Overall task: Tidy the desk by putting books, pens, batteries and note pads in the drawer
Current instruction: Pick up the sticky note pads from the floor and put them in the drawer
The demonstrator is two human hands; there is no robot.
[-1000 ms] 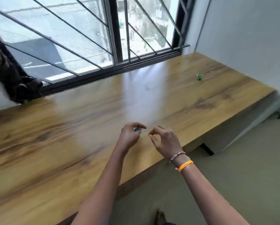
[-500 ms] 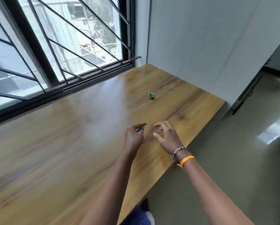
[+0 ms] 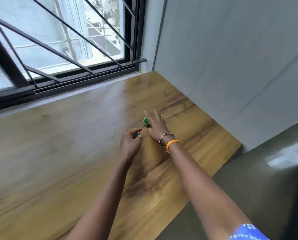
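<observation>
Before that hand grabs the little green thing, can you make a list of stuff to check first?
1. Right hand free to grab: ok, fingers spread and holding nothing.
2. Right hand close to the green crumpled thing: ok, it is right beside it; actual touch cannot tell.
3. Left hand keeps its load safe: ok, it pinches a small dark teal thing.
4. What the green thing is: cannot tell, too small and blurred.
5. Desk around the green thing free of clutter: ok, only bare wood shows near it.
6. Drawer ready to receive things: cannot tell, no drawer is in view.
</observation>
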